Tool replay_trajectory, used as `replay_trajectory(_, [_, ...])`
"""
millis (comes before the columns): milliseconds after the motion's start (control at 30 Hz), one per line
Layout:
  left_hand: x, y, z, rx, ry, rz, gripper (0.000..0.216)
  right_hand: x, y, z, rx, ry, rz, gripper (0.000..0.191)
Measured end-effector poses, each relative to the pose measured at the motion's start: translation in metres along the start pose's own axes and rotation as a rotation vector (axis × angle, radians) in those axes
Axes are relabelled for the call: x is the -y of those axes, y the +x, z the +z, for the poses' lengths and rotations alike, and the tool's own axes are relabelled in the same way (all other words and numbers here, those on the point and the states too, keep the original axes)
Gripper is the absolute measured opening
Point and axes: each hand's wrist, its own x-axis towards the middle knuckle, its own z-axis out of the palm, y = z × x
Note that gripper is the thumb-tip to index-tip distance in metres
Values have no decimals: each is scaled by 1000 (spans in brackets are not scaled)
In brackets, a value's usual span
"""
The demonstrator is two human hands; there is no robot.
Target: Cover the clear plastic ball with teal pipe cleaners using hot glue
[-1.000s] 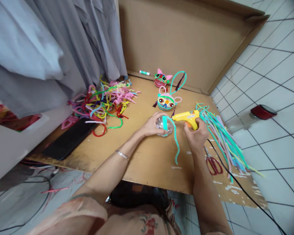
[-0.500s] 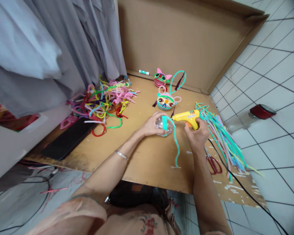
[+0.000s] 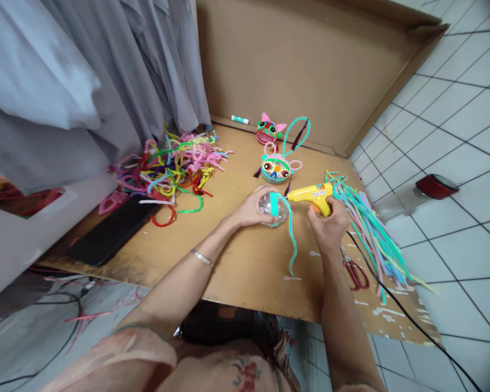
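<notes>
My left hand (image 3: 253,208) is closed around a clear plastic ball (image 3: 281,213) that has a turquoise band across it. From the ball's top a turquoise pipe cleaner (image 3: 292,239) hangs down in a wavy line toward the table. In my right hand (image 3: 329,220) is a yellow glue gun (image 3: 312,195), gripped by its handle. Its nozzle points left and sits close to the pipe cleaner at the ball's upper right; whether they touch I cannot tell. Just behind the ball stands a decorated ball (image 3: 276,169) with a face, pink ears and a turquoise loop.
A tangle of pipe cleaners (image 3: 179,163) and a black phone-like slab (image 3: 110,231) lie left. Straight pipe cleaners (image 3: 371,234), red-handled scissors (image 3: 356,273) and a black cord (image 3: 396,300) are right. A pink-eared ball (image 3: 268,130) and glue stick (image 3: 240,119) sit by the cardboard (image 3: 294,65).
The free end of the turquoise pipe cleaner has shifted slightly left and up, and the ball has turned or moved a touch. Both hands keep their hold.
</notes>
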Motion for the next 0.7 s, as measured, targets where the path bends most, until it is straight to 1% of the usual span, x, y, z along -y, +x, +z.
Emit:
replay_trajectory(267, [0,0,-1,0,28,-3,70,1,0,-3,22,-6,-16,35])
replay_trajectory(500, [1,0,-1,16,41,7,71,1,0,-3,-17,-13,-52,31])
replay_trajectory(633, [1,0,-1,17,66,22,70,-1,0,-2,-75,36,-105,29])
replay_trajectory(700, [1,0,-1,17,73,25,70,-2,0,-1,-83,47,-109,29])
